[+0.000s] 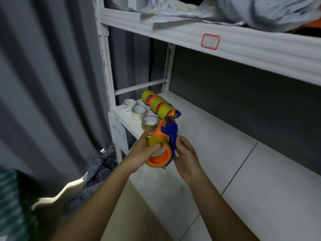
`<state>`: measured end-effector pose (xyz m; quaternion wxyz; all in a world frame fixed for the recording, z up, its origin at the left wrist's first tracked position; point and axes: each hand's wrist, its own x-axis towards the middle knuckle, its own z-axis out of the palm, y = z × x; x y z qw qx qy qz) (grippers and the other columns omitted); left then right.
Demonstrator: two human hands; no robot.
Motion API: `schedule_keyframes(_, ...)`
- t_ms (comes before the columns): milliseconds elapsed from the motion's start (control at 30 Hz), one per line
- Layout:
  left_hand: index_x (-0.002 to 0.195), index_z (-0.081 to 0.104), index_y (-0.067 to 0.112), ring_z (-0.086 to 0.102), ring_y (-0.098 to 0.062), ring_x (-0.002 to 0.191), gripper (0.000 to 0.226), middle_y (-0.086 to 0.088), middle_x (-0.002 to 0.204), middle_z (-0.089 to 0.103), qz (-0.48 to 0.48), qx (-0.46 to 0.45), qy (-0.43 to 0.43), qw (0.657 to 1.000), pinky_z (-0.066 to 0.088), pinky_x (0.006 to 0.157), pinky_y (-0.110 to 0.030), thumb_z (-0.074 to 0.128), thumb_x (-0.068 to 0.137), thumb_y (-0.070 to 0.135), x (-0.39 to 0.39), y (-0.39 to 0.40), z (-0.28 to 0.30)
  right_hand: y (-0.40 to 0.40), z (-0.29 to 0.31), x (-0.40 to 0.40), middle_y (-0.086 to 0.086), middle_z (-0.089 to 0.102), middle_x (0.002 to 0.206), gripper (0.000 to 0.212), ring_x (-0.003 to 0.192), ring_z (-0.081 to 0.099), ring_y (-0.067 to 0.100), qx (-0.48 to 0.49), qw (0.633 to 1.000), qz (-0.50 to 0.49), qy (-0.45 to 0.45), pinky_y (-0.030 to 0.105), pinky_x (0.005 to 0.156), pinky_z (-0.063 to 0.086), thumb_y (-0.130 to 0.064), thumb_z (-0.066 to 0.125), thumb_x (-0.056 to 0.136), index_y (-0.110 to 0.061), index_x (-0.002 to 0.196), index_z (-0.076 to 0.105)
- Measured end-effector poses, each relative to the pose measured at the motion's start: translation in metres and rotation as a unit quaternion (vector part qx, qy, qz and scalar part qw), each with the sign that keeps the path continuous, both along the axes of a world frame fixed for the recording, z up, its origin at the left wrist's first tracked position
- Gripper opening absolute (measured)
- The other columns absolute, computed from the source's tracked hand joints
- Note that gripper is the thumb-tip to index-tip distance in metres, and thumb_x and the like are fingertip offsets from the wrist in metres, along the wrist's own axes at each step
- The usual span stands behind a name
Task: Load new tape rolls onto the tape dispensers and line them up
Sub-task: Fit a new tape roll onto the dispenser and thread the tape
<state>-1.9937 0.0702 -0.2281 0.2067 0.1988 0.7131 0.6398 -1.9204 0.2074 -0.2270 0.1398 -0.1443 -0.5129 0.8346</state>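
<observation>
I hold a blue and orange tape dispenser (169, 134) above the front edge of the white shelf (217, 145). My right hand (186, 157) grips its blue body from the right. My left hand (145, 150) curls round the yellowish tape roll (156, 141) that sits on the dispenser's orange hub, thumb on top of the roll. Three loaded dispensers (159, 106) with yellow rolls lie in a row at the far left of the shelf. In front of them lie three loose rolls: two white ones (138, 112) and a brown one (149, 122).
An upper shelf (225, 44) with plastic bags and a red-edged label hangs overhead. A grey curtain (52, 84) fills the left. Crumpled grey bags (102, 169) lie on the floor by the shelf's white upright (106, 70). A paper note (119, 134) hangs from the shelf corner.
</observation>
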Motion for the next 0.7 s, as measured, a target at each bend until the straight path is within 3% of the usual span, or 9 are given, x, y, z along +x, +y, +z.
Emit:
schedule_keyframes(167,0.107,0.044,0.044,0.061,-0.006,0.085,0.034,0.012,0.099,0.061,-0.033,-0.009,0.004,0.999,0.045,0.062,-0.014,0.066,0.081,0.042,-0.046,-0.018,0.003,-0.029,-0.011,-0.028,0.002,0.066,0.112,0.024,0.104,0.062,0.015,0.123,0.99,-0.069,-0.024,0.03,0.086,0.051,-0.033,0.043,0.098,-0.018,0.107,0.06)
schedule_keyframes(267,0.099,0.047,0.044,0.064,0.005,0.076,0.024,0.026,0.084,0.066,-0.045,-0.013,0.034,0.998,0.046,0.057,-0.007,0.063,0.081,0.047,-0.06,-0.02,0.001,-0.047,-0.02,-0.035,-0.009,0.057,0.127,0.05,0.115,0.056,0.008,0.21,0.977,-0.027,-0.026,0.029,0.092,0.05,-0.05,0.057,0.086,-0.035,0.132,0.046)
schedule_keyframes(367,0.087,0.052,0.044,0.058,0.02,0.071,0.009,0.038,0.073,0.063,-0.077,-0.003,0.052,0.996,0.041,0.053,0.001,0.054,0.091,0.036,-0.065,-0.016,-0.001,-0.052,-0.028,-0.042,-0.026,0.058,0.114,0.058,0.102,0.058,-0.009,0.246,0.969,-0.018,-0.005,0.012,0.074,0.051,-0.033,0.072,0.076,-0.046,0.124,0.041)
schedule_keyframes(433,0.089,0.059,0.039,0.06,0.015,0.074,0.013,0.024,0.077,0.067,-0.094,-0.001,0.046,0.995,0.044,0.058,-0.003,0.047,0.094,0.041,-0.069,-0.012,-0.003,-0.049,-0.033,-0.047,-0.026,0.06,0.11,0.057,0.094,0.06,-0.011,0.241,0.969,-0.037,-0.022,0.009,0.069,0.05,-0.024,0.076,0.075,-0.041,0.119,0.044)
schedule_keyframes(467,0.091,0.063,0.034,0.062,0.008,0.075,0.021,0.016,0.081,0.068,-0.104,0.001,0.042,0.994,0.047,0.063,-0.009,0.044,0.094,0.043,-0.071,-0.009,-0.005,-0.048,-0.035,-0.05,-0.017,0.061,0.113,0.057,0.093,0.062,-0.008,0.226,0.972,-0.056,-0.04,0.011,0.069,0.051,-0.022,0.076,0.076,-0.037,0.121,0.044)
schedule_keyframes(567,0.101,0.064,0.009,0.062,-0.018,0.085,0.038,-0.016,0.096,0.066,-0.149,-0.003,0.051,0.988,0.047,0.076,-0.031,0.038,0.098,0.037,-0.079,-0.001,-0.011,-0.04,-0.04,-0.062,0.004,0.063,0.118,0.057,0.098,0.065,0.009,0.18,0.973,-0.112,-0.093,0.024,0.078,0.056,-0.021,0.072,0.08,-0.02,0.131,0.046)
schedule_keyframes(633,0.105,0.062,0.003,0.062,-0.02,0.088,0.041,-0.022,0.1,0.064,-0.156,-0.006,0.057,0.986,0.047,0.078,-0.033,0.036,0.099,0.035,-0.091,0.005,-0.016,-0.03,-0.041,-0.071,0.005,0.066,0.117,0.048,0.101,0.067,0.018,0.134,0.976,-0.126,-0.116,0.031,0.079,0.057,-0.027,0.07,0.082,-0.02,0.126,0.052)
schedule_keyframes(700,0.113,0.061,0.01,0.059,-0.014,0.099,0.039,-0.012,0.11,0.064,-0.146,-0.032,0.071,0.986,0.044,0.085,-0.029,0.037,0.099,0.037,-0.107,0.013,-0.024,-0.015,-0.042,-0.082,0.005,0.07,0.112,0.037,0.095,0.069,0.017,0.092,0.978,-0.135,-0.133,0.025,0.069,0.056,-0.033,0.065,0.085,-0.021,0.119,0.059)
